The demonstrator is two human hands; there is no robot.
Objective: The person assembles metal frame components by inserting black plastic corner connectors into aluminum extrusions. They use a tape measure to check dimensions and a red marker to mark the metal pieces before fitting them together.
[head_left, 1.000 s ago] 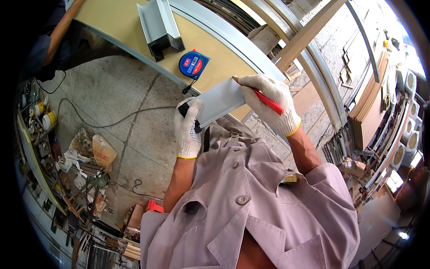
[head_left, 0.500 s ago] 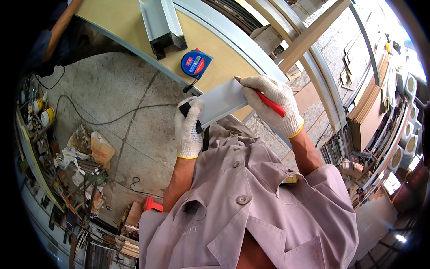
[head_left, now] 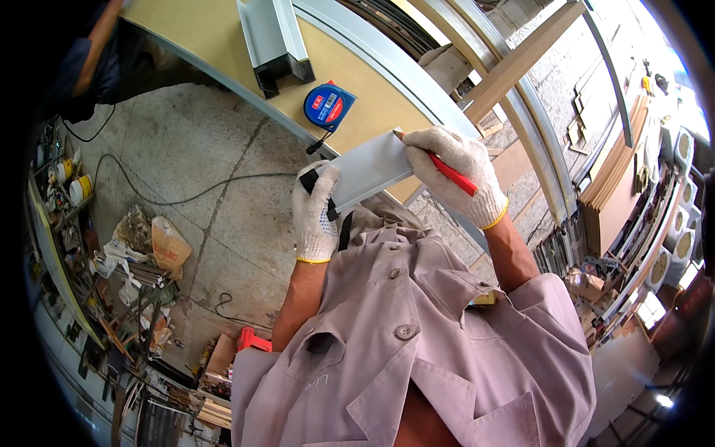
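Note:
My left hand [head_left: 316, 216], in a white knitted glove with a yellow cuff edge, is closed round the near end of a short pale-grey metal profile [head_left: 370, 171]. Black end parts of the profile show beside the fingers. In my right hand [head_left: 458, 167], gloved the same way, is a red pencil [head_left: 454, 176]. Its tip rests at or just above the far end of the profile; contact is hard to tell. On the table beyond lies a blue and red tape measure [head_left: 328, 106], its black strap hanging toward my left hand.
The tan table [head_left: 201, 41] carries another grey channel piece [head_left: 277, 37] and long pale metal strips [head_left: 372, 52]. A person's arm [head_left: 97, 45] shows at the far left. A dark cable [head_left: 179, 203] crosses the concrete floor. Stacked boards [head_left: 614, 171] stand at the right.

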